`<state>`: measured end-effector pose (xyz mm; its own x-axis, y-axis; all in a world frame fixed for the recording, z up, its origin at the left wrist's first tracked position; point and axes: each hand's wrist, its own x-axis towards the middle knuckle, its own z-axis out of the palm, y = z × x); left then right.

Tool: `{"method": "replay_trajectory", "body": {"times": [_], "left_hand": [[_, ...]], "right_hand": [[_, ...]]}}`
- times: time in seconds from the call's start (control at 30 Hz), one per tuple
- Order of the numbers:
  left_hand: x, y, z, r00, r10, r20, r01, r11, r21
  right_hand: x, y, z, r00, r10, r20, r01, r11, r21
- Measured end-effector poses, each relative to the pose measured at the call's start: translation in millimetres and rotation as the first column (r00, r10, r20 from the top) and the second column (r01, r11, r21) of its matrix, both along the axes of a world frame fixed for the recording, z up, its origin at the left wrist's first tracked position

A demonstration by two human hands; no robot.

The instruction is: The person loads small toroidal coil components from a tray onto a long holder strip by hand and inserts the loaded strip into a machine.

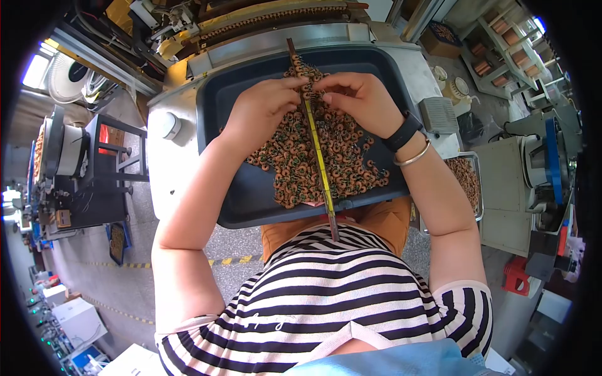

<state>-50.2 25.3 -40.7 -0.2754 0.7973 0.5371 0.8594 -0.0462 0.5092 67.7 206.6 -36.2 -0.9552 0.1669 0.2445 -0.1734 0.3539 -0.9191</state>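
A black tray (244, 210) holds a heap of small copper-coloured ring coils (295, 169) with dark wire legs. A long narrow rail (320, 160) with a yellow strip lies lengthwise over the heap, its near end against the striped shirt. Coils sit on the rail's far part. My left hand (269, 103) is at the rail's left side, fingers bent together at the coils; what they pinch is too small to make out. On the right side, my right hand (357, 97) has its thumb and index finger curved apart near the coils, with nothing clearly visible between them.
A white round container (168, 125) stands left of the tray. On the right are a grey ridged box (439, 115) and a metal tray (480, 188) of more coils. Machinery with a long rail (269, 23) runs behind. A red stool (515, 276) stands at the far right.
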Motion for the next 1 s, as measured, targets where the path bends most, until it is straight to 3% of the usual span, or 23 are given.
{"method": "replay_trajectory", "body": {"times": [0.07, 0.2, 0.27, 0.4, 0.5, 0.7, 0.77, 0.9, 0.97, 1.0], "left_hand": [[3, -1, 5, 0.96, -0.049, -0.276, 0.006, 0.988, -0.152], [3, 3, -2, 0.968, -0.023, -0.249, -0.021, 0.985, -0.172], [2, 4, -1, 0.965, -0.029, -0.262, -0.025, 0.979, -0.2], [-5, 5, -2, 0.956, -0.025, -0.292, -0.043, 0.974, -0.224], [-12, 5, 2, 0.974, -0.078, -0.213, 0.031, 0.976, -0.215], [-17, 7, 2, 0.982, -0.103, -0.157, 0.063, 0.968, -0.241], [-15, 7, -1, 0.982, -0.084, -0.169, 0.05, 0.98, -0.195], [-15, 6, -2, 0.989, -0.083, -0.125, 0.065, 0.988, -0.141], [-11, 5, 5, 0.996, 0.002, 0.091, 0.0, 1.0, -0.025], [-9, 5, 6, 0.996, 0.001, 0.089, 0.001, 1.0, -0.028]], "right_hand": [[2, 2, 0, 0.988, 0.047, 0.145, -0.026, 0.989, -0.145], [3, -9, 1, 0.968, 0.096, 0.233, -0.039, 0.971, -0.238], [3, -11, -3, 0.972, 0.055, 0.229, -0.059, 0.998, 0.011], [4, -10, 0, 0.957, 0.089, 0.277, -0.085, 0.996, -0.025], [6, -13, 1, 0.958, 0.075, 0.276, -0.044, 0.992, -0.116], [0, -15, -1, 0.968, 0.017, 0.251, -0.031, 0.998, 0.054], [-5, -15, -7, 0.996, -0.071, 0.046, 0.055, 0.961, 0.273], [-4, -9, -5, 0.998, -0.058, -0.013, 0.059, 0.961, 0.269], [-4, -6, -3, 0.99, -0.129, -0.061, 0.139, 0.97, 0.198], [-2, -6, 0, 0.993, -0.107, -0.047, 0.114, 0.969, 0.218]]}}
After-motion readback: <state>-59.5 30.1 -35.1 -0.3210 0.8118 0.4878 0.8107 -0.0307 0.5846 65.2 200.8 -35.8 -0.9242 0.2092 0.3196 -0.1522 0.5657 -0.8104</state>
